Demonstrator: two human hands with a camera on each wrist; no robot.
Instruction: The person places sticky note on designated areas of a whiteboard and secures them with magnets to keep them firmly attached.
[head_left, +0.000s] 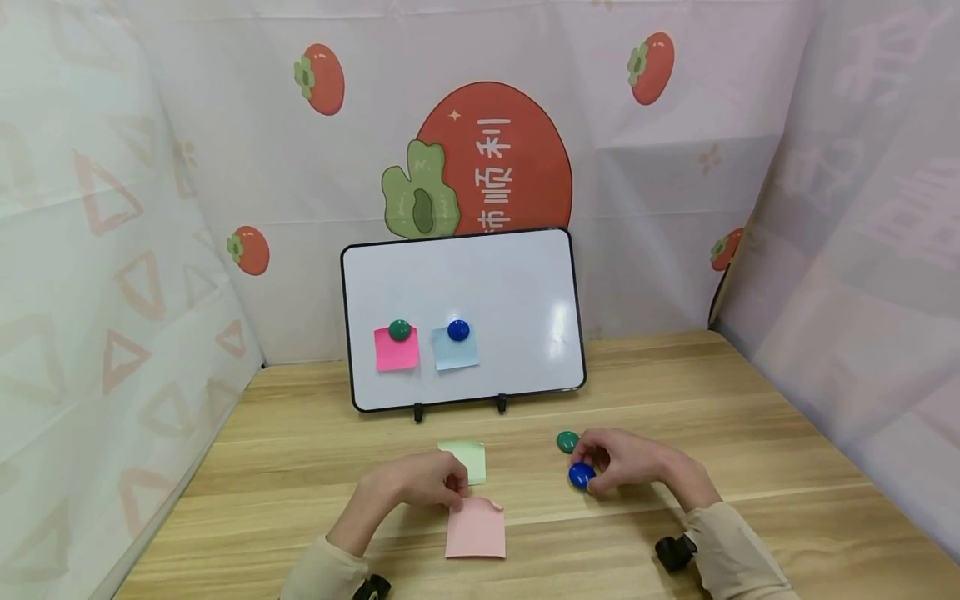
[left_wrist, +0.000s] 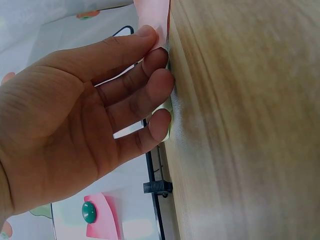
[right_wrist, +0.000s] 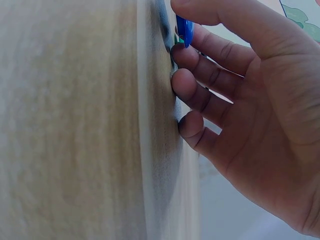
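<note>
While left hand (head_left: 423, 480) pinches pale pink note (head_left: 476, 535), right hand (head_left: 630, 457) grips blue magnet (head_left: 581, 477)

Left thumb and fingertip grasp the note's far edge, near the table (head_left: 300, 467). Right thumb and forefinger hold the magnet; whether it is lifted cannot be told. Just beyond it lies a green magnet (head_left: 567, 442); just beyond the pink sheet, a pale green note (head_left: 474, 462). Farther back stands a whiteboard (head_left: 480, 283) bearing a bright pink note (head_left: 396, 356) and a light blue note (head_left: 454, 357).

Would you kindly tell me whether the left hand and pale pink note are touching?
Touching. The left wrist view shows the left hand pinching the pale pink note by its edge, thumb tip against it.
</note>
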